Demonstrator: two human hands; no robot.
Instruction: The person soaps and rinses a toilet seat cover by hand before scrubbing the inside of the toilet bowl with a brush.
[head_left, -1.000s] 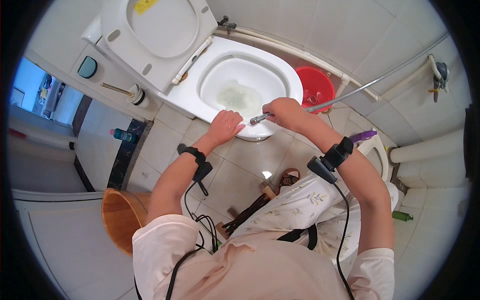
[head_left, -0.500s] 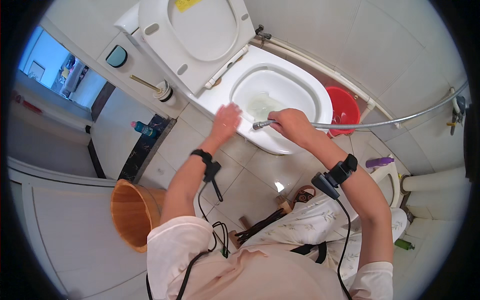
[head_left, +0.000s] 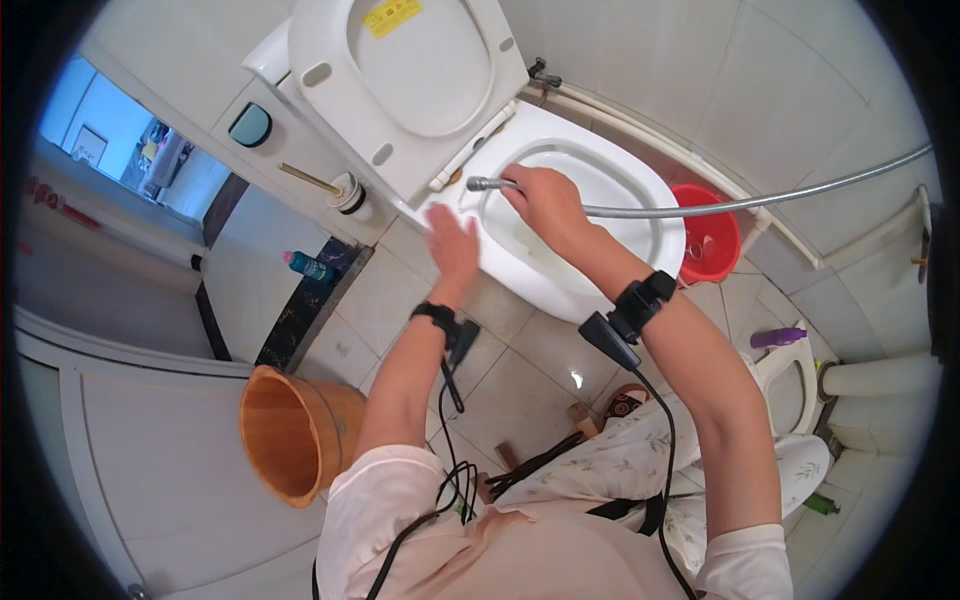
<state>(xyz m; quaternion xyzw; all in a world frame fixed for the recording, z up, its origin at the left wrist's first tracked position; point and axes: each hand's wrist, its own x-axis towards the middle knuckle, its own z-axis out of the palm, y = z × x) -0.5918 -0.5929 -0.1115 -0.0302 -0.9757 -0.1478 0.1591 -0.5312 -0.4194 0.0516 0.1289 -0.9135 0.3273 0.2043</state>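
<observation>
My right hand (head_left: 548, 208) is closed around a flexible metal hose (head_left: 655, 212) close to its end, above the white toilet (head_left: 545, 290). The hose's bare metal end (head_left: 484, 184) points left, over the back part of the rim. Beside the left edge of the toilet is my left hand (head_left: 452, 243), its fingers stretched out and nothing in it. The toilet's seat and lid (head_left: 425, 80) stand raised at the back, with a yellow label on them. A little water shows in the bowl, partly hidden by my right hand.
A red bucket (head_left: 712, 240) stands behind the toilet's right side, a wooden tub (head_left: 300, 435) at the left. A toilet brush holder (head_left: 347, 196), blue bottle (head_left: 308, 266) and purple bottle (head_left: 778, 338) are around. Black cables (head_left: 460, 480) hang by my body.
My right hand has moved the hose end left and toward the back of the toilet. My left hand stays beside the rim, its fingers now tilted more to the left. The view has shifted slightly.
</observation>
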